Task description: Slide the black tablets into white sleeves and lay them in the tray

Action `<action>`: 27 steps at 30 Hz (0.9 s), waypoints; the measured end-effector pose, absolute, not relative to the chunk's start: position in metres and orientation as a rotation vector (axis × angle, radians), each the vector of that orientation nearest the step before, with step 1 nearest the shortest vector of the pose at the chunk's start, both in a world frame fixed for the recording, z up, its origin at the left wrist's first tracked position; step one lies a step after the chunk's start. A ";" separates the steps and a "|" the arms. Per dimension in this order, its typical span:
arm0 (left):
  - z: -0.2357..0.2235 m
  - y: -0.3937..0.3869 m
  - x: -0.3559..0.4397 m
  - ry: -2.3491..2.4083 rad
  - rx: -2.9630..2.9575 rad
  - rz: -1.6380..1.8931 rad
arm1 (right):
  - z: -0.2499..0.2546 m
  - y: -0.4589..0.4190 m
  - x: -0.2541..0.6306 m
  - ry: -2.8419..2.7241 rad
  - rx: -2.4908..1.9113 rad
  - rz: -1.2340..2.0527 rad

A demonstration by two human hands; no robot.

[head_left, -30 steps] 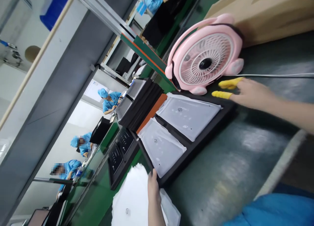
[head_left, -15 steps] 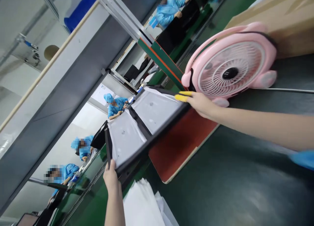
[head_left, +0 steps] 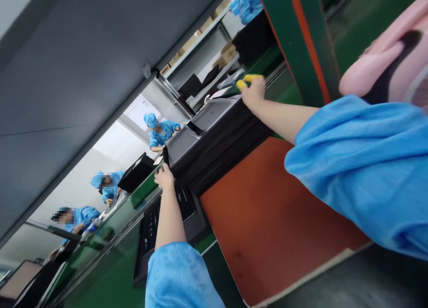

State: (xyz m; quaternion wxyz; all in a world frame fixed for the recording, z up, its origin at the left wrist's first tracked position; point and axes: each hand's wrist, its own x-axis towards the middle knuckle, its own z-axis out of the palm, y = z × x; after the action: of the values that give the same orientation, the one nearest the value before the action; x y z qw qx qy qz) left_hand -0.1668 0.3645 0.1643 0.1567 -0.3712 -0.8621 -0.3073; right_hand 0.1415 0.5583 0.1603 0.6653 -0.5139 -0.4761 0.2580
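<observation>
R hand (head_left: 253,93) narrow, yellow finger cots (head_left: 249,78) hooked over upper end of black tray (head_left: 214,152), grey liner (head_left: 210,127) showing on top. L hand (head_left: 163,178) curled tight on lower end, just beside black tab (head_left: 165,155). Tray's long axis runs diagonally hand to hand, so each hand has one end, w/ tray along far edge of orange mat (head_left: 264,219); can't tell if touching it. Pink fan (head_left: 384,71) just past R blue sleeve (head_left: 361,174). Blue-gowned co-worker (head_left: 162,132) well beyond, other side of green bench (head_left: 110,263).
</observation>
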 end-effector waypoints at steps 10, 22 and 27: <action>0.034 0.259 -0.114 -2.751 -1.294 -0.624 | 0.000 0.289 0.100 -1.847 -0.394 1.152; 0.059 0.194 -0.146 -2.876 -1.197 -0.433 | -0.022 0.270 0.107 -2.001 -0.454 1.303; 0.076 0.091 -0.136 -2.794 -1.256 -0.406 | -0.012 0.243 0.080 -1.548 -0.574 1.872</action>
State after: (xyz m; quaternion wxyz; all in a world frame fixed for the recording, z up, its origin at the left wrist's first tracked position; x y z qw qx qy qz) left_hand -0.1358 0.0915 0.0761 0.0257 -0.4062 -0.9039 -0.1313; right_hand 0.0801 0.2434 -0.0121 0.3172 -0.2182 -0.5881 0.7113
